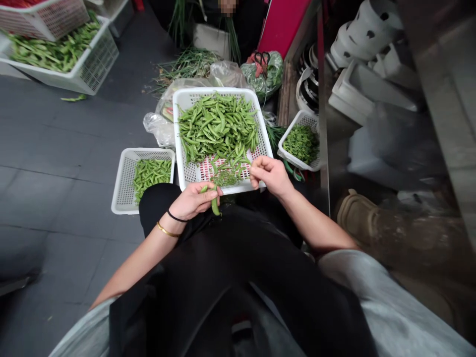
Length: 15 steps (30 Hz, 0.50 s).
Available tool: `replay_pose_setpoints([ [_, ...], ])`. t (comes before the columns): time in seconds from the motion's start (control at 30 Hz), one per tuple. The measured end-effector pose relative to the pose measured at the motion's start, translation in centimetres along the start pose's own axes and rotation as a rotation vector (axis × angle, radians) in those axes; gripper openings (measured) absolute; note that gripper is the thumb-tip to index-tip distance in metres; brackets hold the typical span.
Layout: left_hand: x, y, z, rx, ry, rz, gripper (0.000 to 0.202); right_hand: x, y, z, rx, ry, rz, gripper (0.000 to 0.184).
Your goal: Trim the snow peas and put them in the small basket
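Observation:
A white plastic basket [265,134] sits in front of my knees with a heap of green pea pods [219,121] in it. Small green trimmings [226,177] lie at its near end. My left hand [197,200] is closed around a few pea pods [215,206] just off the basket's near rim; one pod points down from the fingers. Over the basket's near right corner, my right hand [270,174] is closed in a pinch, and the end of a pea pod [243,161] meets its fingertips. The fingers partly hide what is in the pinch.
A smaller basket [124,181] of pods stands on the left. On the right are a basket of leafy greens [301,144] and a metal frame [324,119]. Beyond lie spring onions [191,64], plastic bags and scissors [262,60]; a person sits there. Stacked crates [85,74] stand far left.

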<state>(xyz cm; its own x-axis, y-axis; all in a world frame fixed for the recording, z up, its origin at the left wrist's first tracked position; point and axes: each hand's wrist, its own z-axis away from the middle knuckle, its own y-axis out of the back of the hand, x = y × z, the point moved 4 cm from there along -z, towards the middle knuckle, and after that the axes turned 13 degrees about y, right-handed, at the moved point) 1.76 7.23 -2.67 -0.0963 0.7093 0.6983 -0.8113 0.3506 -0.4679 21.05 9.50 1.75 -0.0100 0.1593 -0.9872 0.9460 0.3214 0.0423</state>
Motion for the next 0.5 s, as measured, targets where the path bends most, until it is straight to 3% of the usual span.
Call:
replay_pose_setpoints([
  [0.13,0.5,0.1,-0.3,0.213,-0.158,0.145,0.026,-1.1,-2.7,0.7,-0.289,0.239,0.578,0.029],
  [0.2,0.6,-0.1,-0.2,0.270,-0.189,0.139,0.026,-1.1,-4.3,1.0,-0.381,0.331,0.700,0.029],
  [0.3,0.6,-0.5,0.2,0.201,-0.162,0.061,0.026,-0.9,-6.0,1.1,-0.514,0.357,0.471,0.035],
  [0.4,0.3,-1.0,0.7,0.022,-0.103,-0.058,0.028,-0.4,-6.4,1.6,-0.668,0.190,0.072,0.032],
  [0.43,0.1,-1.1,0.8,-0.023,-0.086,-0.083,0.029,-0.3,-5.9,1.6,-0.639,0.122,-0.013,0.031],
  [0.5,-0.1,-1.0,1.0,-0.083,-0.045,-0.089,0.030,-0.1,-3.8,1.0,-0.396,0.042,-0.093,0.028],
])
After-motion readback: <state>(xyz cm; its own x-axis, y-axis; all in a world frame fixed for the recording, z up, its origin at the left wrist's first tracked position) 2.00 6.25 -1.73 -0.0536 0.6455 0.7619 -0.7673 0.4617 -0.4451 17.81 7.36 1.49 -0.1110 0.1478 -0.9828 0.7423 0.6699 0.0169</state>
